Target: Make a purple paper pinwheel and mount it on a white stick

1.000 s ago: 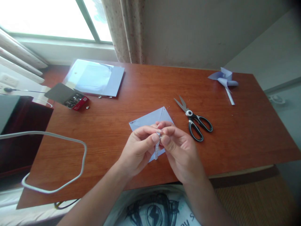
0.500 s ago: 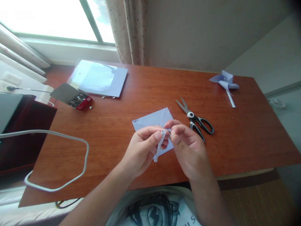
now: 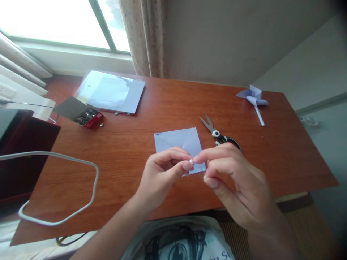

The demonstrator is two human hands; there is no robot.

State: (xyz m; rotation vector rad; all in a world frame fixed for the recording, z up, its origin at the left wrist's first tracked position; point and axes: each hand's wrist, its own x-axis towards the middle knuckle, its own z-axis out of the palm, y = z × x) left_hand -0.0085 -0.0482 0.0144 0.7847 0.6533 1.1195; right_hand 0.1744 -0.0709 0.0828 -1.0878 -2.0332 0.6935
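Right hand (image 3: 233,180) has moved the pin (image 3: 204,176) off the roll (image 3: 191,162), thumb and finger clamped on it; left hand (image 3: 161,177) pinches roll above table (image 3: 130,141), nearer front edge, so they look unjoined.

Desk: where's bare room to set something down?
Between the white cable and paper square; at the back, between plastic sleeve and paper pinwheel. Crowded: centre, with left hand, right hand and scissors; back left, around open red box.
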